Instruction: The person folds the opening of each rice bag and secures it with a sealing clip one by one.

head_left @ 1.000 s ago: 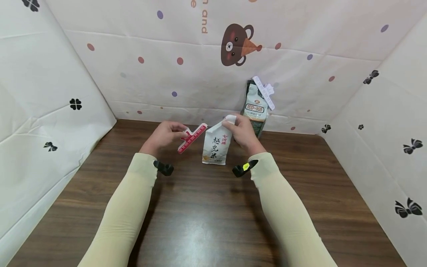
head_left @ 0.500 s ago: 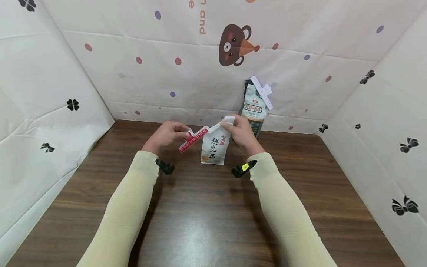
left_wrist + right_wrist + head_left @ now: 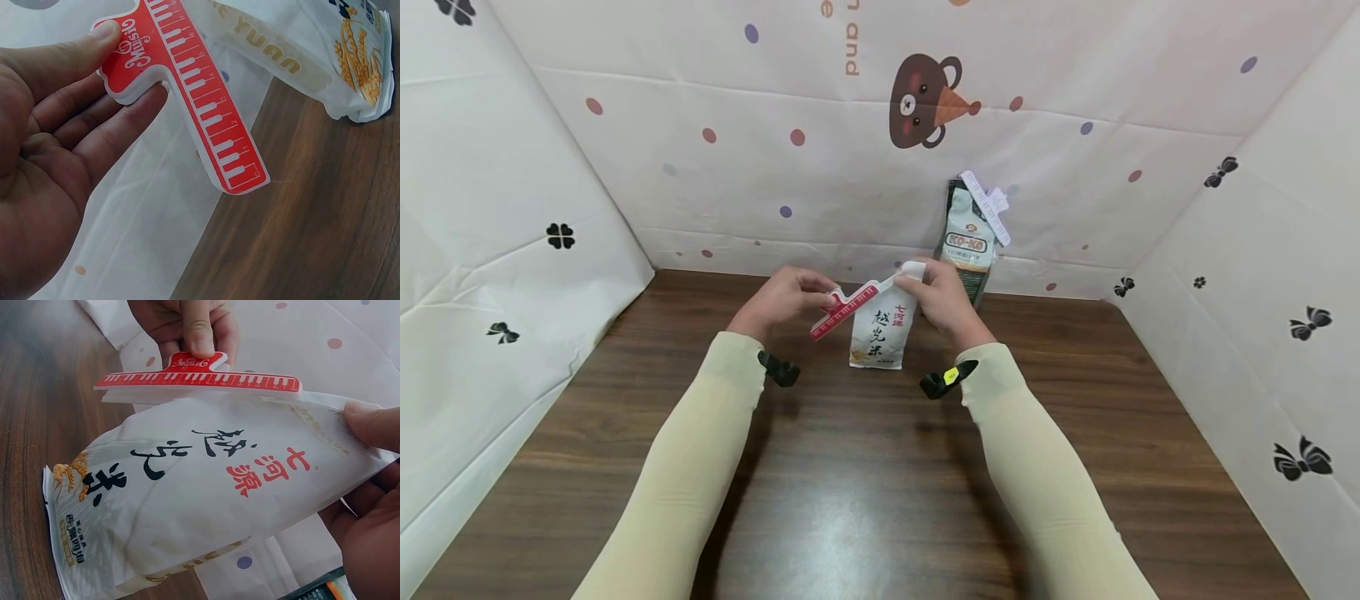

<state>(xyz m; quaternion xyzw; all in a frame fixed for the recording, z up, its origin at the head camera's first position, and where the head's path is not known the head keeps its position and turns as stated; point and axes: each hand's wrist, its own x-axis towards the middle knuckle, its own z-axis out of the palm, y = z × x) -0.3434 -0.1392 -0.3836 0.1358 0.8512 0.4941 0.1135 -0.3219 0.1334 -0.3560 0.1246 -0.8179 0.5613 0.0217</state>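
My left hand (image 3: 781, 302) pinches the handle of a red and white bag clip (image 3: 844, 312) between thumb and fingers. Piano keys and the word "Music" are printed on the clip (image 3: 206, 106). A white rice bag (image 3: 880, 332) with black and red characters stands on the table, and my right hand (image 3: 947, 302) grips its folded top corner. In the right wrist view the clip (image 3: 200, 380) lies along the slanting top edge of the bag (image 3: 187, 469). Whether the bag's edge sits between the clip's jaws I cannot tell.
Behind my right hand a green and black KO-KO bag (image 3: 967, 242) leans on the patterned back sheet (image 3: 820, 183). A white clip (image 3: 987, 208) sits slanted across its top. The brown wooden table (image 3: 850, 467) runs beneath both arms, with white sheets at either side.
My left hand has moved the clip slightly right, from beside the rice bag onto its slanting top edge. The right hand keeps its grip on the bag's corner.
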